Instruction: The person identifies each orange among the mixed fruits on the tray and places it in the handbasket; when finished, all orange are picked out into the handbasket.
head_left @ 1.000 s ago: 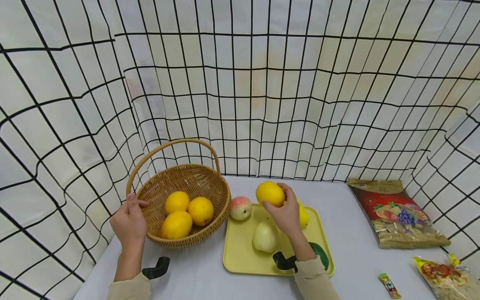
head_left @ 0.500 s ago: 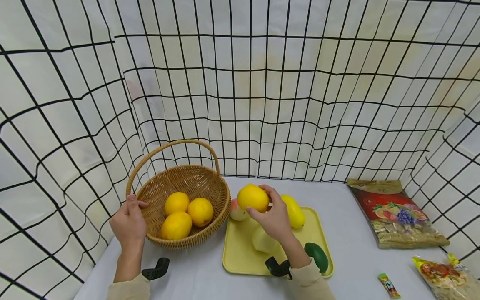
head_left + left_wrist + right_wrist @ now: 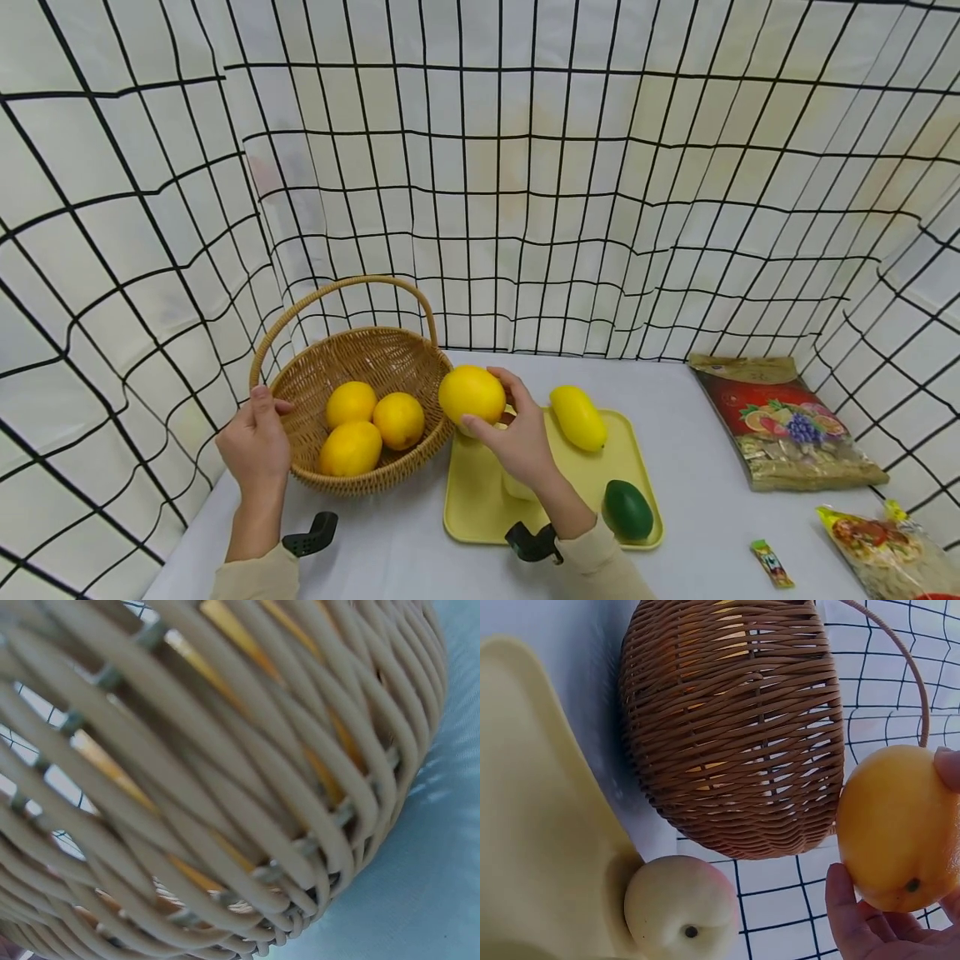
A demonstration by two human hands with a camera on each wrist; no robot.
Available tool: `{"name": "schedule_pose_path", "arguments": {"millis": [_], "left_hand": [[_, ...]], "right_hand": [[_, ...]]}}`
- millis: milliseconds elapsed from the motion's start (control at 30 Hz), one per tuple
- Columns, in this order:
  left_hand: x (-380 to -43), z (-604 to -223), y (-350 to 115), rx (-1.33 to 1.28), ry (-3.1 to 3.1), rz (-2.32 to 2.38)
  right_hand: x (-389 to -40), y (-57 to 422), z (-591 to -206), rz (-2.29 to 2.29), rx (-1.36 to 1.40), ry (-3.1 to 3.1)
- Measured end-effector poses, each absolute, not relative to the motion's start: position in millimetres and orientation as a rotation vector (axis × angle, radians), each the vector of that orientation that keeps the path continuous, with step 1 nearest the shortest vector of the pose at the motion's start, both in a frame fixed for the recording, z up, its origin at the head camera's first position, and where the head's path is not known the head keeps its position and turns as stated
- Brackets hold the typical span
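Note:
My left hand [image 3: 257,446] grips the wicker basket [image 3: 300,392] where its arched handle meets the left rim. Inside the basket lie several yellow oranges [image 3: 351,448]. In my right hand [image 3: 521,437] is another yellow orange [image 3: 471,396], pinched between thumb and fingers right at the basket's right rim. The right wrist view shows this orange [image 3: 900,825] beside the woven wall, its dark stem spot facing the camera. Below it a pale peach [image 3: 681,911] sits at the tray's edge; the right hand mostly hides it in the head view. The left wrist view is filled by the basket's weave [image 3: 225,750].
A yellow tray [image 3: 468,512] stands right of the basket, bearing a yellow mango [image 3: 577,417], a dark green avocado-like fruit [image 3: 628,510] and a partly hidden pale fruit [image 3: 517,488]. Farther right lie a red-gold bag [image 3: 783,425], a small wrapped snack [image 3: 771,564] and a clear food packet [image 3: 888,546].
My right hand has carried the orange leftward from above the tray to the basket's right rim, uncovering the mango and avocado-like fruit. The left hand keeps its grip on the basket.

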State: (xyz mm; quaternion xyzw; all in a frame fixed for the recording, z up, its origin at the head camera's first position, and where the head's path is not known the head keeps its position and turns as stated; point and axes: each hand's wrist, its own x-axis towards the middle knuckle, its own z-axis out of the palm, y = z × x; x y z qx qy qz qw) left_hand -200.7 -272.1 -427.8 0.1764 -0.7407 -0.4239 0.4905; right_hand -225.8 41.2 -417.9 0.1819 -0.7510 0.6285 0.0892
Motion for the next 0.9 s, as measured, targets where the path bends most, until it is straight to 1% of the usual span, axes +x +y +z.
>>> {"name": "schedule_pose_path", "arguments": {"millis": [300, 600, 900], "left_hand": [[-201, -428, -273, 0.444, -1.797, -1.039], [-200, -428, -272, 0.439, -1.799, -1.032], [-200, -427, -271, 0.428, -1.805, -1.018]], "right_hand": [[-237, 20, -405, 1.824, 0.699, -2.216], [-248, -2, -399, 1.713, 0.739, -2.267], [-257, -24, -401, 1.541, 0.802, -2.339]]}}
